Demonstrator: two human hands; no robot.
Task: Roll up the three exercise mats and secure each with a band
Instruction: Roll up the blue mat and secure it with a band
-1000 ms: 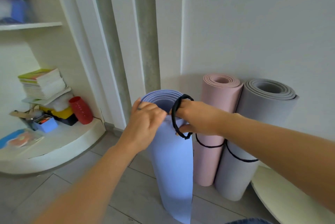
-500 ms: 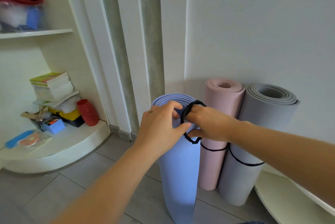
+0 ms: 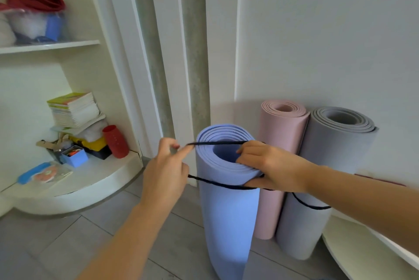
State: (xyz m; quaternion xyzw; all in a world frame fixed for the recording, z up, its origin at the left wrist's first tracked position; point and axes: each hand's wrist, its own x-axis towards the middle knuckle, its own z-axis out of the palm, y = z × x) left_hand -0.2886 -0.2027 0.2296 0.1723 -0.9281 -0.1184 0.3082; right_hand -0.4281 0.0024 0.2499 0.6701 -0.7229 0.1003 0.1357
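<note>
While upright, three mats (image 3: 229, 211) (image 3: 283, 130) (image 3: 335, 155); band (image 3: 215, 143) taut.

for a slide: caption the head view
Left hand and right hand stretch a black band over the blue mat beside the pink mat and banded grey mat

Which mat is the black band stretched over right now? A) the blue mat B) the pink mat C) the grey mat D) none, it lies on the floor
A: the left hand and right hand hold the black band taut across the top of the blue mat.
</note>
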